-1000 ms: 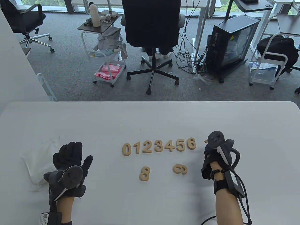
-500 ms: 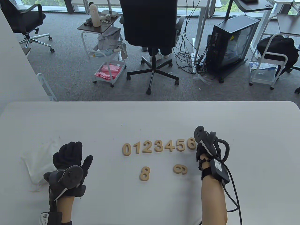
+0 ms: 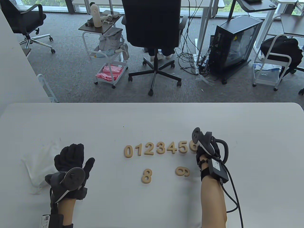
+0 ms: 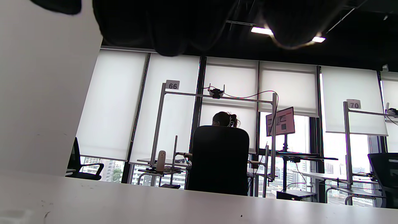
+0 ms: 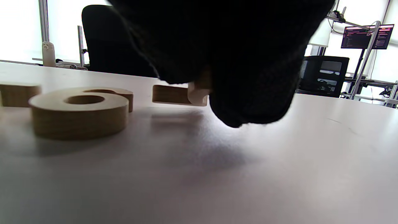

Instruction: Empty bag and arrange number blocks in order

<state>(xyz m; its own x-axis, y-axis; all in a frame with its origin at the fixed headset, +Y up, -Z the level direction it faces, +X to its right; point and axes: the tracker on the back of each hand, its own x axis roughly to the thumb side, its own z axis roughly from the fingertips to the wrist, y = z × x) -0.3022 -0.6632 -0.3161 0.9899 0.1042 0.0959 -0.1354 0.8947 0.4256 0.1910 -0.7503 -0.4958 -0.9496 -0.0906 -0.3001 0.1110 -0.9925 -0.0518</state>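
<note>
Row 0–6 set; my right hand grasps a block, likely 7, beside 6. 8, 9 left. Left hand relaxed on the bag.

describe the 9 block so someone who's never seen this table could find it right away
On the white table a row of wooden numbers runs from 0 upward. Two loose blocks sit nearer the person, below that row. The 9 block is the right-hand one, lying on its side close to the right hand, while the 8 block stands upright.
</note>
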